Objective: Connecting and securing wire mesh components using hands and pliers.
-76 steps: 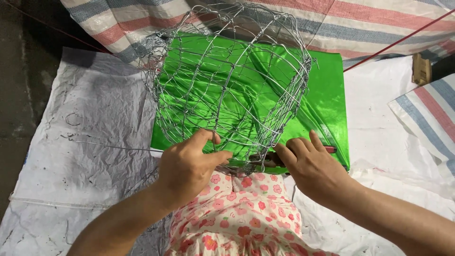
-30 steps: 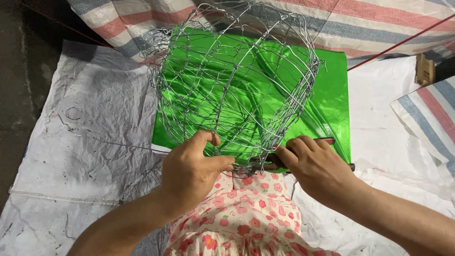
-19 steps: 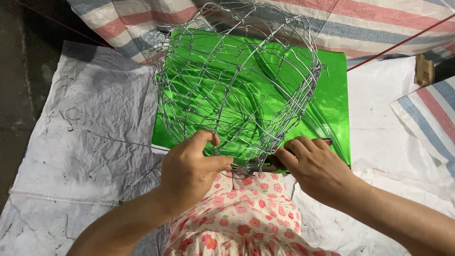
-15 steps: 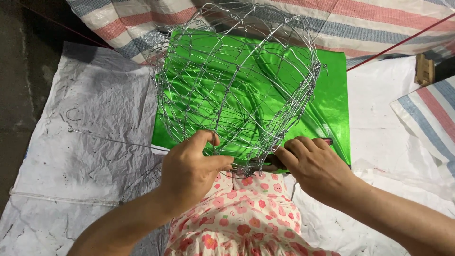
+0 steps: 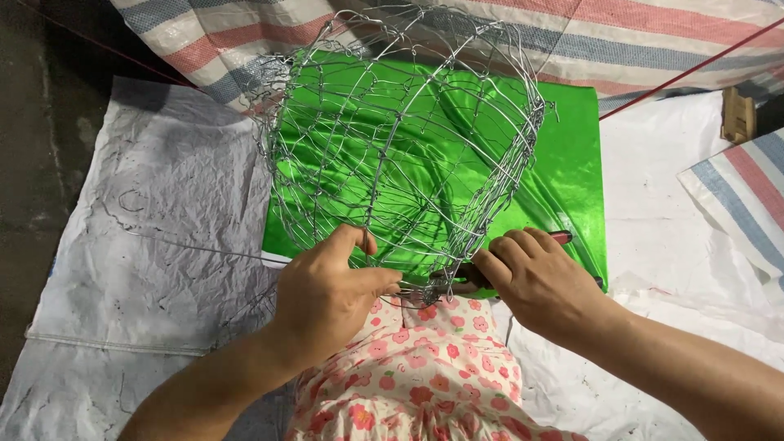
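Note:
A silver wire mesh basket frame (image 5: pixel 400 147) stands tilted over a shiny green sheet (image 5: pixel 572 163). My left hand (image 5: pixel 327 298) pinches the frame's near bottom edge between thumb and fingers. My right hand (image 5: pixel 539 282) is closed around a pair of pliers with red and dark handles (image 5: pixel 563 238); the jaws reach left to the wire knot at the frame's bottom. The pliers' tips are mostly hidden by my fingers.
A crumpled white plastic sheet (image 5: pixel 163 245) covers the ground. Striped red, blue and white tarp (image 5: pixel 621 41) lies at the back and right. A thin loose wire (image 5: pixel 204 249) trails left. A floral cloth (image 5: pixel 425 367) covers my lap. A small wooden block (image 5: pixel 739 114) sits far right.
The wire frame has tilted and shifted slightly to the right. Both hands stay at its bottom edge, with small working motions only.

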